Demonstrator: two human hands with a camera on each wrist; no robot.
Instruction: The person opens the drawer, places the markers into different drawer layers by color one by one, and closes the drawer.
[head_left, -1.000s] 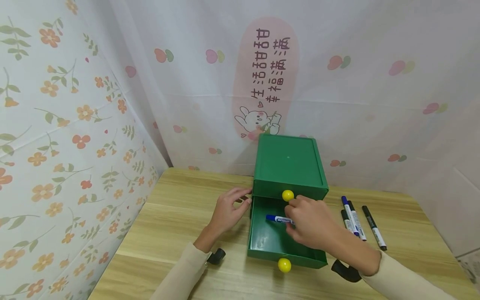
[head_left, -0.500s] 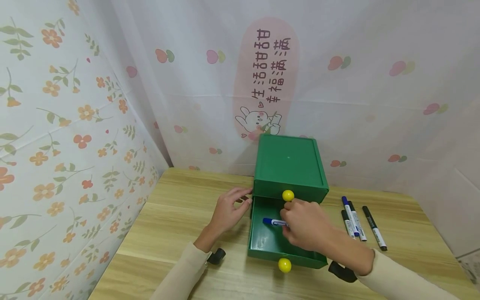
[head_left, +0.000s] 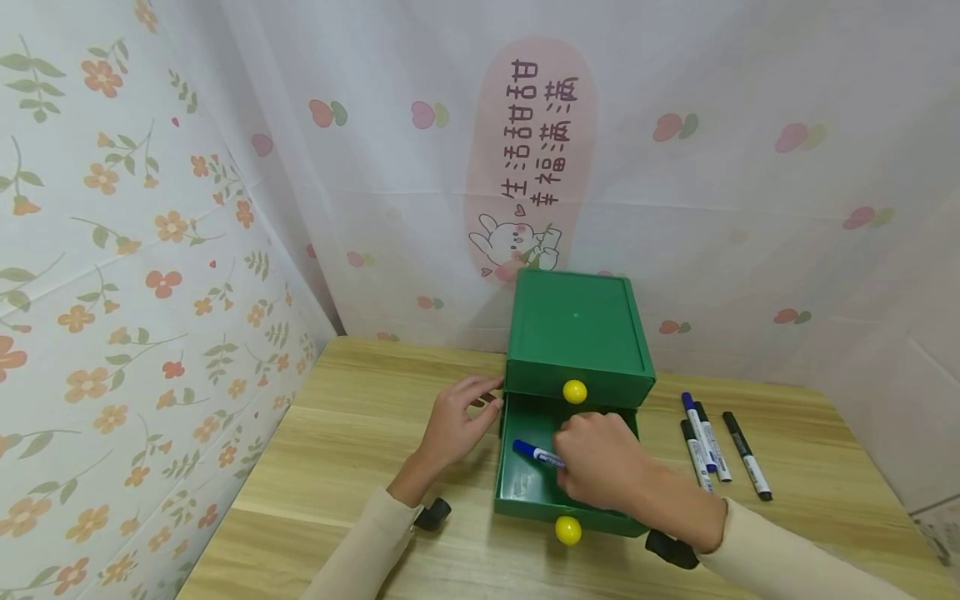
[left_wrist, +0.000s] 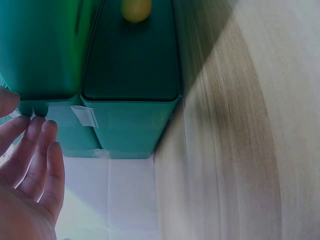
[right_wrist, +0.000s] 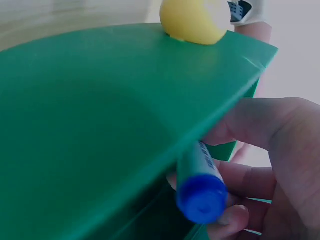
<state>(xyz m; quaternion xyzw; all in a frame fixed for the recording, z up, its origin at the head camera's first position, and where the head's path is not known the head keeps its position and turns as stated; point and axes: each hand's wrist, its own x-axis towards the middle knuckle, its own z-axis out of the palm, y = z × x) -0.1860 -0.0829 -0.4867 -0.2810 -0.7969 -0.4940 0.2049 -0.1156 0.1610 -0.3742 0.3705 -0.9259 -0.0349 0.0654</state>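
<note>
A green two-drawer cabinet (head_left: 573, 321) stands on the table, its lower drawer (head_left: 525, 487) pulled out and its upper one closed. Inside the outline of the lower drawer, my right hand (head_left: 603, 462) grips a blue-capped white marker (head_left: 536, 454), whose capped end points left. The right wrist view has the marker's blue end (right_wrist: 202, 197) close below a green edge, between thumb and fingers. My left hand (head_left: 457, 421) touches the cabinet's left side with loosely bent fingers, and its fingertips (left_wrist: 49, 129) lie at the green edge in the left wrist view.
To the right of the cabinet lie several markers (head_left: 701, 433) close together, with one black-capped marker (head_left: 746, 454) a little apart. Yellow knobs (head_left: 567, 531) stick out from the drawer fronts. A printed curtain (head_left: 405, 208) hangs behind the wooden table (head_left: 360, 433).
My right hand has moved left and toward me over the open drawer, carrying the marker, which now slants more. My left hand has stayed at the cabinet's side.
</note>
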